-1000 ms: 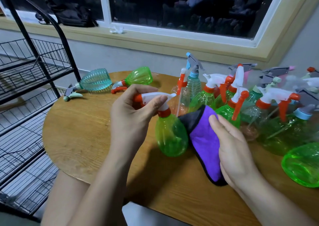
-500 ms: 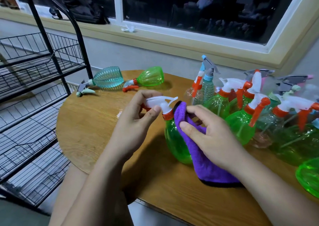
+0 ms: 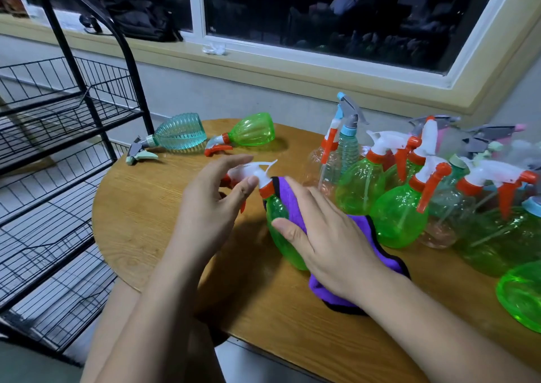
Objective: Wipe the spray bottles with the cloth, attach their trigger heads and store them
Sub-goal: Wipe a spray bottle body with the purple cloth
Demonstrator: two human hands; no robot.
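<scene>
A green spray bottle [image 3: 278,224] with a white and orange trigger head [image 3: 254,172] stands on the round wooden table [image 3: 140,207]. My left hand [image 3: 213,204] pinches the trigger head between thumb and fingers. My right hand [image 3: 328,236] presses a purple cloth [image 3: 292,204] with a black edge flat against the bottle's right side. Part of the cloth hangs down onto the table below my palm.
Several more spray bottles [image 3: 401,216] with heads on crowd the table's right side. A teal bottle [image 3: 175,134] and a green bottle [image 3: 248,134] lie on their sides at the far left. A black wire rack [image 3: 58,137] stands left of the table. A window ledge runs behind.
My right hand has brought the cloth from the table up against the bottle and slid it down the side. My left hand has kept its hold on the trigger head.
</scene>
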